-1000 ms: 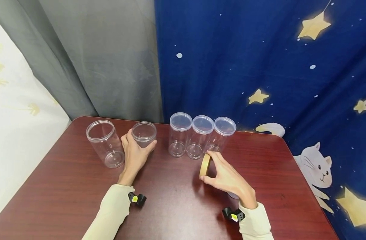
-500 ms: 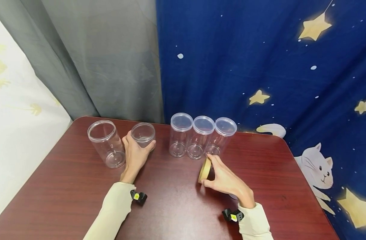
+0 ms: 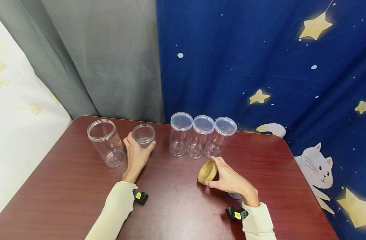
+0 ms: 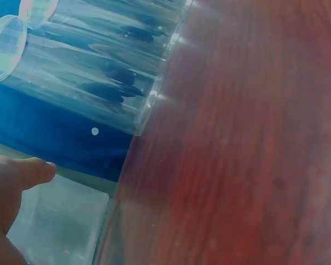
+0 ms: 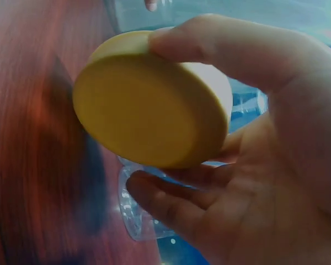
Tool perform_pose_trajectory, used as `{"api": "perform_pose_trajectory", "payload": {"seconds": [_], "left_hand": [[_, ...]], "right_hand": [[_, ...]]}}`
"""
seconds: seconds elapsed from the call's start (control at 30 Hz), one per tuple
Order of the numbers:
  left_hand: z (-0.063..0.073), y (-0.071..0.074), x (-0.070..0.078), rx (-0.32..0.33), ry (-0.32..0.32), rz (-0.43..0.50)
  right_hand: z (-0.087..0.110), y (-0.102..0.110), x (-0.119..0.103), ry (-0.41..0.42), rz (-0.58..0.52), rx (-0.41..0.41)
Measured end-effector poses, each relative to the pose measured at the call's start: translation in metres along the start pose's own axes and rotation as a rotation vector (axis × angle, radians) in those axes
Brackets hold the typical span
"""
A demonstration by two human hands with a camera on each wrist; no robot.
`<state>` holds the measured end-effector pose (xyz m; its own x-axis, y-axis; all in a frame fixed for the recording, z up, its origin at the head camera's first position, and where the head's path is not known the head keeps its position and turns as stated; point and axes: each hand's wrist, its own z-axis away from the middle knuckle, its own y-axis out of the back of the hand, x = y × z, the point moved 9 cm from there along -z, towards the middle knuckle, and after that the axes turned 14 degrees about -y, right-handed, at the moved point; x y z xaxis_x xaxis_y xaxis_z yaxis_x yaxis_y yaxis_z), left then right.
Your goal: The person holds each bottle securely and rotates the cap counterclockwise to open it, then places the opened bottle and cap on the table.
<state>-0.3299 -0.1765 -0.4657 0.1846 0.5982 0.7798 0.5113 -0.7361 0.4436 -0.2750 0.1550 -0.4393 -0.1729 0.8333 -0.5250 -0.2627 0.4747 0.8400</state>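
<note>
So the star here is the gold lid [image 3: 207, 171] (reads as a lid to me, anyway), tilted in the right hand [image 3: 232, 181] in front of three capped jars [image 3: 199, 138]; can't tell if its low edge touches the tabletop [image 3: 171, 206] or hangs just above it. The right fingers have it pinched by the rim, thumb on one side, fingertips on the other, and the right wrist view shows a smooth flat face left uncovered. IMO that's how to handle a lid: edge only, light squeeze, let the fingers do the turning. Press too hard on a slick rim and I'd bet it pops out sideways. Over on the other side, the left hand [image 3: 137, 158] has its fingers wrapped round a clear jar [image 3: 144, 141], thumb against the right of it, and that jar looks upright. Clear plastic like that probably flexes, so I'd go steady rather than tight and not crush the wall. Mind the neighbours too: a taller jar [image 3: 106, 143], apparently uncapped, stands just left of that hand, and the capped three sit in easy knuckle range of the right one. There's also a clear round thing [image 3: 234, 196] half hidden under the right wrist, no idea what, so I'd lift that forearm a touch. Behind everything hangs a blue curtain [image 3: 200, 73] with stars.
</note>
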Motion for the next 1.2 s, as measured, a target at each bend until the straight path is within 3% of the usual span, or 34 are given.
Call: {"api": "perform_pose_trajectory", "payload": {"seconds": [0.67, 1.0, 1.2], "left_hand": [[0.003, -0.005, -0.005, -0.015, 0.028, 0.006], [0.001, -0.004, 0.009, 0.041, -0.059, 0.034], [0.002, -0.003, 0.02, 0.036, -0.109, 0.0]], "right_hand": [[-0.004, -0.019, 0.016, -0.119, 0.057, -0.065], [-0.006, -0.022, 0.016, -0.143, 0.104, -0.044], [-0.008, -0.024, 0.018, -0.152, 0.12, -0.04]]}}
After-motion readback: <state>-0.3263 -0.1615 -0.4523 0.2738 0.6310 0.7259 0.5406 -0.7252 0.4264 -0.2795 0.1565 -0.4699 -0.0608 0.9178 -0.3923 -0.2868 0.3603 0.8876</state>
